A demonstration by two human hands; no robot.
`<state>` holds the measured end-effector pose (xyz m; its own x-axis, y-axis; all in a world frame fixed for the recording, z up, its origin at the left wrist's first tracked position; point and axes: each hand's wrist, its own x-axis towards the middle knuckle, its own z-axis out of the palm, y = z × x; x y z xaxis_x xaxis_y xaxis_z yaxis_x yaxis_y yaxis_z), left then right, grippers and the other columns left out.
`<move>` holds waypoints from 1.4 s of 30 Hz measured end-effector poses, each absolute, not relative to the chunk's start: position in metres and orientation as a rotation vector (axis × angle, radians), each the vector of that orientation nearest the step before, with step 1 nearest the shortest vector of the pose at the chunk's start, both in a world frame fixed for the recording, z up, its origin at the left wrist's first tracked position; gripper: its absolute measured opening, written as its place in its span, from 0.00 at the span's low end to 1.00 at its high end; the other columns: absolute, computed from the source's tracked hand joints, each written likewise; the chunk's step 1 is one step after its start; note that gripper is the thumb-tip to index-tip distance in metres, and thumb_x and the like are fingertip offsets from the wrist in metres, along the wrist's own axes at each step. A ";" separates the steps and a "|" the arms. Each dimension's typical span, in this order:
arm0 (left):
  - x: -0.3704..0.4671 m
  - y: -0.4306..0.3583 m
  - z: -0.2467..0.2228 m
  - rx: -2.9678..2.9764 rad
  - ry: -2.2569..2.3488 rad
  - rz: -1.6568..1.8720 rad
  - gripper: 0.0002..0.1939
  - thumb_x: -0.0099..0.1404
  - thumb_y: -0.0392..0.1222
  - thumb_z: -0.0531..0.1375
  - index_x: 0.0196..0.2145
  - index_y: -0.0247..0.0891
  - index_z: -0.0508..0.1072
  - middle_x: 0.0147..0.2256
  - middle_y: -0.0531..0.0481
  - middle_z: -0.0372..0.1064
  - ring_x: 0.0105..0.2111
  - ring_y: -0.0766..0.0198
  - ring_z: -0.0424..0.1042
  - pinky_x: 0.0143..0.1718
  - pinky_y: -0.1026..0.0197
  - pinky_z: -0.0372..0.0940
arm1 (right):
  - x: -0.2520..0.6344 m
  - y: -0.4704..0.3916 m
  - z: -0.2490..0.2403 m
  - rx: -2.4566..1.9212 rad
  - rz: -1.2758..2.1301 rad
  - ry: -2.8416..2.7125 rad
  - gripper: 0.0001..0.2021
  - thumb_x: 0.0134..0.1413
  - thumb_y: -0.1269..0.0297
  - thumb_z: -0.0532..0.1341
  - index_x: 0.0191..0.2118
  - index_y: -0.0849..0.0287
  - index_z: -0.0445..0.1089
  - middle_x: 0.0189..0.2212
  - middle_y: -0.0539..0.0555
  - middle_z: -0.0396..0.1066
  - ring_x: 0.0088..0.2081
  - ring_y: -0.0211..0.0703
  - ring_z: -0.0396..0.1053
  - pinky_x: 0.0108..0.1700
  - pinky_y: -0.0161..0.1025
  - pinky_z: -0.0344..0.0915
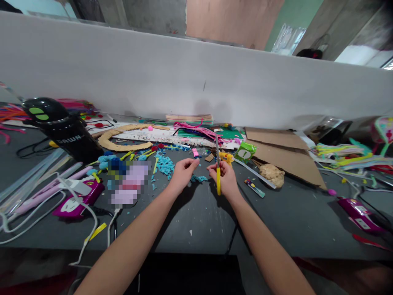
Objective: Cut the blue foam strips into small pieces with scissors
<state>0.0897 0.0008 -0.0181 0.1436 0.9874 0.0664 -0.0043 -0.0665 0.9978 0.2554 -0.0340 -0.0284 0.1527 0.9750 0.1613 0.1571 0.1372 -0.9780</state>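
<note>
My left hand (183, 174) is held over the middle of the table, thumb and fingertips pinched together. Whatever lies in that pinch is too small to make out. Scissors with yellow handles (218, 182) are in my right hand (227, 178), their blades pointing up and away from me. A gap separates the two hands. Small blue fuzzy clippings (165, 166) lie in a heap left of my left hand, and more blue bits (199, 178) lie between the hands. Just behind my right hand is a yellow glue gun (227, 157), partly hidden.
A black tumbler (70, 139) stands at left, near a purple power strip (78, 200) and white cables. A tan C-shaped ring (107, 139) and pink pipe cleaners (199, 129) lie behind. To the right are cardboard sheets (285, 153), a green packet (245, 151) and another power strip (362, 215).
</note>
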 end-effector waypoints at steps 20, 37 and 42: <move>0.084 0.002 -0.015 1.548 0.953 0.865 0.24 0.64 0.61 0.55 0.29 0.35 0.71 0.23 0.54 0.64 0.24 0.68 0.61 0.26 0.65 0.54 | 0.252 -0.037 -0.021 -1.171 1.005 -1.269 0.19 0.40 0.56 0.72 0.33 0.56 0.62 0.29 0.49 0.70 0.29 0.39 0.67 0.33 0.38 0.66; 0.081 -0.002 -0.008 1.550 0.851 0.690 0.17 0.65 0.51 0.55 0.25 0.36 0.65 0.21 0.56 0.60 0.22 0.70 0.59 0.25 0.64 0.54 | 0.252 -0.037 -0.021 -1.164 1.080 -1.332 0.22 0.39 0.52 0.72 0.32 0.56 0.61 0.27 0.48 0.69 0.28 0.38 0.66 0.33 0.37 0.65; 0.069 0.010 -0.011 1.568 0.862 0.835 0.18 0.64 0.53 0.57 0.26 0.36 0.64 0.21 0.57 0.58 0.21 0.70 0.57 0.25 0.65 0.53 | 0.260 -0.041 -0.022 -1.359 0.774 -1.452 0.19 0.45 0.50 0.68 0.30 0.56 0.61 0.23 0.45 0.60 0.25 0.35 0.57 0.26 0.34 0.56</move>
<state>0.0686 0.0103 -0.0106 0.4854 0.8718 0.0658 0.0940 -0.1269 0.9874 0.2602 -0.0406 -0.0219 0.0883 0.9713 0.2208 0.3582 0.1759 -0.9169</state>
